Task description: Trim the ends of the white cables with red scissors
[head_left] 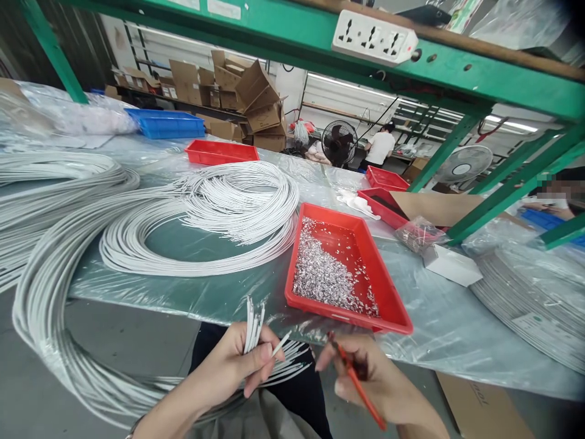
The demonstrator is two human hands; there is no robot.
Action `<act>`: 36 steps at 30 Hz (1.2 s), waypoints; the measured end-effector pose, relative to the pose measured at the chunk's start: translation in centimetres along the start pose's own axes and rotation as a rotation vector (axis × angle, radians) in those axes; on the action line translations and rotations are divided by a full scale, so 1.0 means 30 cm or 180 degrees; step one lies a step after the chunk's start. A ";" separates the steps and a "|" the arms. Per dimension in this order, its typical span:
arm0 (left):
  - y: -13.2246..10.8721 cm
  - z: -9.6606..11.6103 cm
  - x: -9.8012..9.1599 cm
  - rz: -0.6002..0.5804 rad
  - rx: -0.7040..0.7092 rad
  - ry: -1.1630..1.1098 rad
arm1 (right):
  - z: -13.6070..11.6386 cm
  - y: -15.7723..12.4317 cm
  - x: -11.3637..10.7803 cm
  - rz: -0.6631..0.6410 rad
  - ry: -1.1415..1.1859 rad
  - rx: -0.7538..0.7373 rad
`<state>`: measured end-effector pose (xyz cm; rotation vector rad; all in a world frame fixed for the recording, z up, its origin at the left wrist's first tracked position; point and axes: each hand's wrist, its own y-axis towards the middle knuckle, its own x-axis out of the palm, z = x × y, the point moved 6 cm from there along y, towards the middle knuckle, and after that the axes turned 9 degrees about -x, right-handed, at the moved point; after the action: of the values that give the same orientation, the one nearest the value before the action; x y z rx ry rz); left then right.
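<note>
My left hand (249,360) is closed around several white cable ends (253,326) that stick up above the fist. One end points out to the right between thumb and fingers. More cable ends (290,360) fan out over my lap behind that hand. In my right hand (370,378) is a pair of orange-handled pliers (359,384), possibly cutters; the jaws are small and point up toward the table edge. The pliers are apart from the cables. Just beyond both hands, a red tray (388,299) holds a heap of small shiny metal pieces (322,274).
Coiled white cable bundles (201,265) cover the left of the table (256,299) and hang over its edge. A red tray (222,152) and a blue tray (169,125) stand behind. A green frame (297,30) with a power strip (375,38) crosses above. A person (379,146) stands farther back.
</note>
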<state>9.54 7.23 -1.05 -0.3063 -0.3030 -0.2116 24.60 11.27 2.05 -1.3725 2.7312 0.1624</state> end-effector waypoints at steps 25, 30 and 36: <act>0.010 0.041 0.029 0.0809 0.0556 0.0844 | 0.100 0.078 0.104 0.1461 0.2427 0.0025; 0.015 0.017 0.037 0.0452 0.0580 0.0478 | 0.116 0.091 0.157 0.0838 0.2892 0.0385; 0.026 -0.034 0.053 -0.0342 0.0074 0.0140 | 0.095 0.105 0.159 0.0645 0.2721 0.0251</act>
<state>11.49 7.36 -1.67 -0.2621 -0.2785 -0.3200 19.28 9.71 -1.17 -1.3541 3.4801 -0.6710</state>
